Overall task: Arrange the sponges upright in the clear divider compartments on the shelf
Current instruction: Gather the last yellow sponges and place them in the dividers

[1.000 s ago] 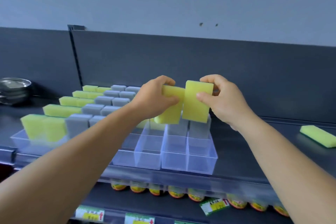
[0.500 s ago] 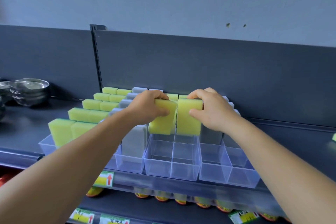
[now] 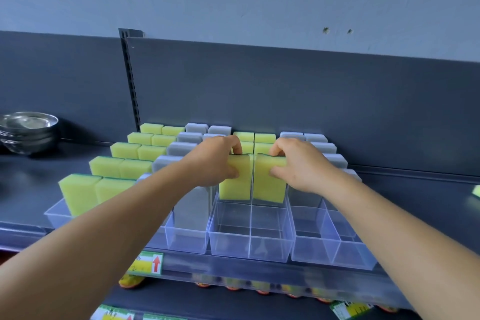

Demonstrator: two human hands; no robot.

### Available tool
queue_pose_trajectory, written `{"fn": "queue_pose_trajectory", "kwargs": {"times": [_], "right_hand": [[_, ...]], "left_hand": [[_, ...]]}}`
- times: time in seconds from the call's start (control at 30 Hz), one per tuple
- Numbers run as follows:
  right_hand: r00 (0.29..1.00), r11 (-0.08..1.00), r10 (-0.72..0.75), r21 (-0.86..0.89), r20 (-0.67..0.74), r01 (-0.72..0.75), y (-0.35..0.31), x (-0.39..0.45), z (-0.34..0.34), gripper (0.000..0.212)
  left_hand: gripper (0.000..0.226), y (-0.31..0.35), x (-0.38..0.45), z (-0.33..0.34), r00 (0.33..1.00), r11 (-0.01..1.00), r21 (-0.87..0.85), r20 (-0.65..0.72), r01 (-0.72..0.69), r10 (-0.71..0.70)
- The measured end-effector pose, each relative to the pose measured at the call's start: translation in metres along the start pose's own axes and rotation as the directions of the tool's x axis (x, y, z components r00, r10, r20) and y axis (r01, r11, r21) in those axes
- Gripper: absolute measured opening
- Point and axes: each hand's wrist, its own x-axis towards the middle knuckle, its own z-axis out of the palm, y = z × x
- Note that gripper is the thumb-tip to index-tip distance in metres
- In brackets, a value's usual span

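Two yellow sponges stand upright side by side in the middle clear divider tray (image 3: 249, 247). My left hand (image 3: 218, 161) grips the left yellow sponge (image 3: 235, 184) by its top, thumb in front and fingers behind. My right hand (image 3: 296, 163) grips the right yellow sponge (image 3: 268, 184) the same way. Both sponges sit in neighbouring compartments, just behind two empty front compartments. Rows of upright yellow sponges (image 3: 104, 189) fill the left tray, and grey sponges (image 3: 192, 138) stand behind my left hand.
Stacked steel bowls (image 3: 27, 130) sit at the far left of the dark shelf (image 3: 415, 189). A yellow-green sponge (image 3: 476, 191) lies at the right edge. A clear tray (image 3: 335, 249) at the right holds grey sponges at its back. Price labels (image 3: 149, 262) line the shelf front.
Both hands have lowered their yellow sponges from above the tray down into the middle compartments. The left sponge, tilted before, now stands upright. The view has shifted left and closer.
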Motion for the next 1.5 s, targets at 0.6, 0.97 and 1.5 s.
{"fn": "queue_pose_trajectory", "kwargs": {"times": [0.6, 0.97, 1.5], "right_hand": [[0.998, 0.918, -0.068, -0.392, -0.014, 0.057, -0.005, -0.013, 0.018, 0.043], [0.991, 0.954, 0.056, -0.287, -0.119, -0.088, 0.050, -0.080, -0.031, 0.054], [0.928, 0.887, 0.364, -0.277, -0.079, -0.371, 0.266, -0.176, -0.100, 0.064]], "left_hand": [[0.057, 0.023, -0.006, 0.015, 0.991, 0.845, 0.520, 0.026, -0.125, 0.130], [0.055, 0.105, -0.015, 0.030, 0.933, 0.868, 0.390, -0.054, -0.308, 0.355], [0.061, 0.314, 0.030, 0.141, 0.869, 0.833, 0.253, 0.093, -0.492, 0.486]]}}
